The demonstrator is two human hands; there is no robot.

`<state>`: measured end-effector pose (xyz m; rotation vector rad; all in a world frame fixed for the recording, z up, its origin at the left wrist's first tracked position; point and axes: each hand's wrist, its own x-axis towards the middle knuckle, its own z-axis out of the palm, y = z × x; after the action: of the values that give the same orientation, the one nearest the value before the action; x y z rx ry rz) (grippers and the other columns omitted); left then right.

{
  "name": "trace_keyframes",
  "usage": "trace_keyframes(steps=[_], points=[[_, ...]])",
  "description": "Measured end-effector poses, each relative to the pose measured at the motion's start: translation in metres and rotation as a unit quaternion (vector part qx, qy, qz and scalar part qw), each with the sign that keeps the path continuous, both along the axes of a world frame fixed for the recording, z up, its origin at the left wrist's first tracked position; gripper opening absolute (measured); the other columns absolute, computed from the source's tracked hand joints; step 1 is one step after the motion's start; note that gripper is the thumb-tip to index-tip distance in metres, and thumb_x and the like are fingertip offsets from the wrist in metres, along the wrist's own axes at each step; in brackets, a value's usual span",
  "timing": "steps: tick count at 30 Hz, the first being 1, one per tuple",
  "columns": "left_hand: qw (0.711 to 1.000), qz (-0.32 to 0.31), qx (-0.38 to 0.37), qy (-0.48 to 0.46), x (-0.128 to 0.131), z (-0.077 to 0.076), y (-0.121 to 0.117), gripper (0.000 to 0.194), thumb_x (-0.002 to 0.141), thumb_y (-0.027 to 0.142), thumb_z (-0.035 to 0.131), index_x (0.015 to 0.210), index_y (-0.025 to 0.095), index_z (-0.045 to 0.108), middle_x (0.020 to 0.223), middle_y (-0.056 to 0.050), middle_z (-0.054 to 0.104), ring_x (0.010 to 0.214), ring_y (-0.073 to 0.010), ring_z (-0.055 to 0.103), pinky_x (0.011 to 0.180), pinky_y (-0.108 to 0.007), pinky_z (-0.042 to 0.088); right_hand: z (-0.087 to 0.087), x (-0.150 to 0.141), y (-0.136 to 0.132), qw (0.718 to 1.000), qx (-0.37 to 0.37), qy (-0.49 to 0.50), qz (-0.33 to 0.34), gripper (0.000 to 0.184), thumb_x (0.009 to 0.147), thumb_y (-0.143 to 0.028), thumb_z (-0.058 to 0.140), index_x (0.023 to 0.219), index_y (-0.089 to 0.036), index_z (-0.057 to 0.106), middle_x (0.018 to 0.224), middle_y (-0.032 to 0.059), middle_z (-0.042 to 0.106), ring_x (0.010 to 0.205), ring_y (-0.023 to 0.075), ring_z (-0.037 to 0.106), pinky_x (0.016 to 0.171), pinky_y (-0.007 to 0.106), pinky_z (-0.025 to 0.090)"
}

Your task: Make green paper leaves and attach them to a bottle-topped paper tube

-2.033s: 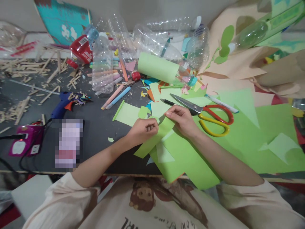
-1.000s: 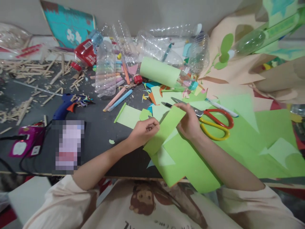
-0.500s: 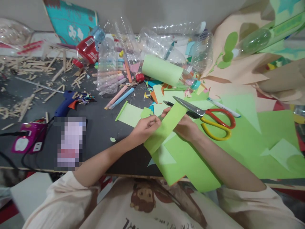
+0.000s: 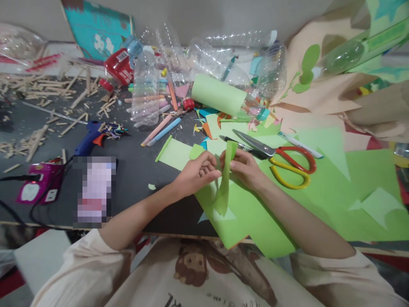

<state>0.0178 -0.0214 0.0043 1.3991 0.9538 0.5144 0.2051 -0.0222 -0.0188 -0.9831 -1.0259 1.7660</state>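
A narrow strip of bright green paper [image 4: 226, 181] stands nearly edge-on to me, its lower end hanging above the green sheets. My right hand [image 4: 248, 167] pinches it near the upper part between thumb and fingers. Just to its left is my left hand [image 4: 198, 174], fingers loosely curled and thumb apart, holding nothing that I can see; the thumb tip comes close to the strip. Scissors [image 4: 289, 160] with one red and one yellow handle lie behind my right hand. A black pen [image 4: 244, 147] rests beside their blades. Green paper sheets [image 4: 255, 221] lie beneath both hands.
A blue glue gun [image 4: 87, 138], a phone [image 4: 96, 187] and a purple box [image 4: 40, 183] with cables are on the left. Wooden sticks [image 4: 36, 140] scatter behind them. Clear plastic bottles [image 4: 145, 89] and a green-wrapped bottle [image 4: 219, 94] lie at the back. Brown paper [image 4: 329, 85] stands at right.
The paper strip has turned from lying flat and slanted between both hands to edge-on in my right hand. My left hand has come off it, with its thumb extended.
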Motion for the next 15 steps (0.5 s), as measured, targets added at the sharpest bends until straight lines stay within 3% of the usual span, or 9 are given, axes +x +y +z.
trace_keyframes(steps=[4, 7, 10, 13, 15], points=[[1.000, -0.006, -0.003, -0.022, -0.0015, -0.0050, 0.0011, 0.058, 0.072, 0.072, 0.063, 0.094, 0.023, 0.042, 0.074, 0.004, 0.056, 0.062, -0.0121, 0.055, 0.058, -0.024, 0.040, 0.0006, -0.0036, -0.0022, 0.998, 0.025, -0.060, -0.011, 0.041, 0.061, -0.051, 0.085, 0.083, -0.022, 0.067, 0.072, -0.0024, 0.063, 0.062, 0.0120, 0.056, 0.061, 0.028, 0.047], [1.000, -0.019, 0.010, -0.002, -0.0016, -0.0067, 0.0012, 0.055, 0.072, 0.068, 0.066, 0.093, 0.023, 0.040, 0.071, 0.006, 0.053, 0.060, -0.0118, 0.054, 0.055, -0.022, 0.039, 0.0021, -0.0062, -0.0050, 0.996, 0.033, -0.082, -0.008, 0.038, 0.060, -0.047, 0.087, 0.080, -0.022, 0.066, 0.064, -0.0051, 0.056, 0.057, 0.0106, 0.050, 0.058, 0.026, 0.043], [0.998, -0.006, 0.037, 0.049, -0.0005, -0.0049, 0.0005, 0.042, 0.076, 0.052, 0.066, 0.090, 0.023, 0.040, 0.067, 0.007, 0.051, 0.058, -0.0111, 0.051, 0.053, -0.021, 0.036, 0.0028, -0.0072, -0.0079, 0.995, 0.038, -0.089, -0.007, 0.036, 0.060, -0.042, 0.088, 0.081, -0.021, 0.067, 0.064, -0.0051, 0.058, 0.058, 0.0108, 0.051, 0.060, 0.027, 0.044], [0.993, 0.025, 0.065, 0.098, 0.0001, -0.0017, 0.0001, 0.019, 0.081, 0.037, 0.054, 0.088, 0.021, 0.046, 0.062, 0.007, 0.047, 0.053, -0.0098, 0.044, 0.052, -0.021, 0.033, 0.0015, -0.0060, -0.0096, 0.996, 0.040, -0.073, -0.009, 0.034, 0.066, -0.047, 0.083, 0.083, -0.021, 0.070, 0.071, -0.0017, 0.064, 0.063, 0.0129, 0.056, 0.062, 0.028, 0.046], [0.992, 0.053, 0.071, 0.094, -0.0003, -0.0002, 0.0004, 0.017, 0.082, 0.034, 0.046, 0.087, 0.019, 0.052, 0.064, 0.005, 0.050, 0.056, -0.0104, 0.045, 0.054, -0.022, 0.035, -0.0001, -0.0045, -0.0099, 0.998, 0.035, -0.056, -0.007, 0.032, 0.072, -0.051, 0.078, 0.082, -0.021, 0.072, 0.076, 0.0008, 0.068, 0.067, 0.0152, 0.061, 0.064, 0.030, 0.049]])
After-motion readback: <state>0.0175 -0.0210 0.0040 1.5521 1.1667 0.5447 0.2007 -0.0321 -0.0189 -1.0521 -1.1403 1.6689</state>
